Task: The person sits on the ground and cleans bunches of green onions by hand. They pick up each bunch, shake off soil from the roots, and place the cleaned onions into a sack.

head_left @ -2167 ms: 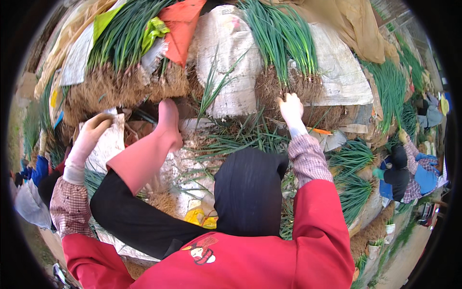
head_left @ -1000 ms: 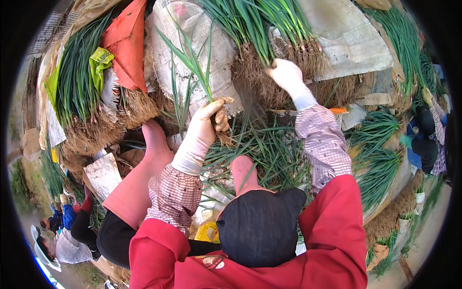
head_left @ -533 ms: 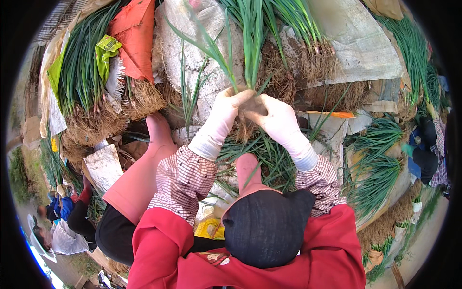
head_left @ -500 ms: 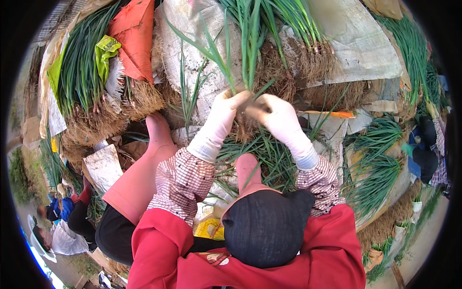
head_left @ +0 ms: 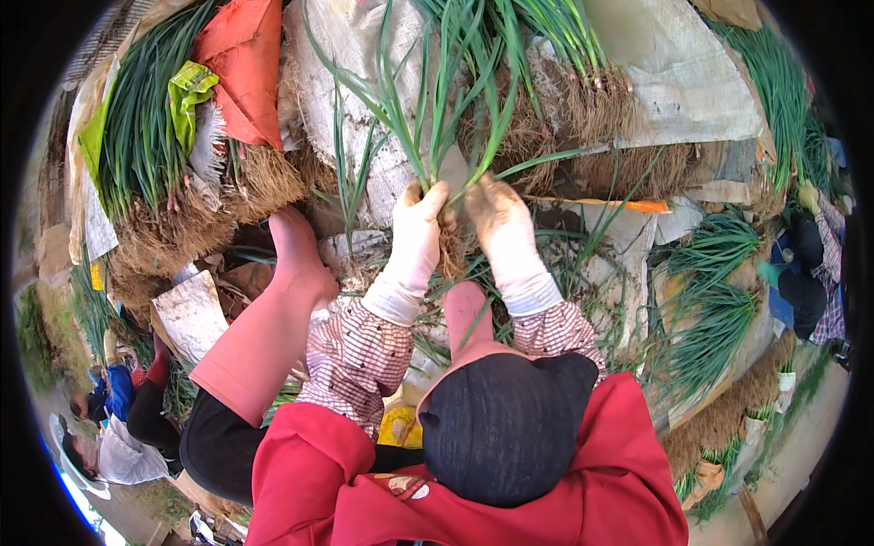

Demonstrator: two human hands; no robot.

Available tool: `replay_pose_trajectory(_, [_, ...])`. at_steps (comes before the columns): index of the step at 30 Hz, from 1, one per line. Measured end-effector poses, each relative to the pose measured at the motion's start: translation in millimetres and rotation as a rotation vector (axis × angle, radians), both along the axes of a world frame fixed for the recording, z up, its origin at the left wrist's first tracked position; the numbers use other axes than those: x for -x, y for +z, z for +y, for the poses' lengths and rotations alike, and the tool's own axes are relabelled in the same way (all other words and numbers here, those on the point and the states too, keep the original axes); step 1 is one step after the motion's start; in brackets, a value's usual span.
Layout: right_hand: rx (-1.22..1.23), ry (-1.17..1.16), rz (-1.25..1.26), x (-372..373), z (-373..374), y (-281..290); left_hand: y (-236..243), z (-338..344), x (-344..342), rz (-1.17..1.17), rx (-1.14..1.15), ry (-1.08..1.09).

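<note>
"Where are the green onions (head_left: 432,166) hanging?"
"Over the white sack's (head_left: 360,55) near edge. The left hand's (head_left: 417,229) fingers are clamping their stalks low, likely keeping leaves upright and roots dangling free."
"And the right hand (head_left: 503,223)?"
"It's meeting one stalk, but blur is hiding whether its fingers are gripping."
"The onion pile (head_left: 569,36) beyond?"
"Lying roots toward the person, perhaps for easy reach."
</note>
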State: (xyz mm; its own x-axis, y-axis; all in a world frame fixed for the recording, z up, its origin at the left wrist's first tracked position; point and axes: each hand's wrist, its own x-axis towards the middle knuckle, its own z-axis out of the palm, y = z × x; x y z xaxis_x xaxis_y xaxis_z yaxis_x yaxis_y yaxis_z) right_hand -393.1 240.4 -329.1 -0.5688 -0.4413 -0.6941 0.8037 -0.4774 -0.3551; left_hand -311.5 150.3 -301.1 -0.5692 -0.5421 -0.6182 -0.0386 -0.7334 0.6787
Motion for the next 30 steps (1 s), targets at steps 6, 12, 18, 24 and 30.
replay_pose_trajectory(6, [-0.060, -0.097, 0.150, 93.0, 60.0, -18.4, 16.1, -6.1, -11.9, 0.123, -0.160, 0.092])
replay_pose_trajectory(12, [0.129, 0.759, 0.116, 28.9, 8.7, 12.4, 22.4, 1.3, -14.2, 0.033, -0.152, 0.040])
replay_pose_trajectory(18, [0.068, 0.051, -0.094, 3.1, -10.0, 1.7, 26.9, -11.1, -15.9, 0.021, -0.124, 0.023])
replay_pose_trajectory(24, [-0.062, 0.688, 0.199, 11.9, -9.2, 5.2, 17.6, -11.9, -34.8, 0.091, -0.302, -0.108])
replay_pose_trajectory(30, [0.283, 0.079, -0.066, 18.5, -9.8, 17.0, 58.9, -20.4, -18.5, -0.131, 0.188, -0.099])
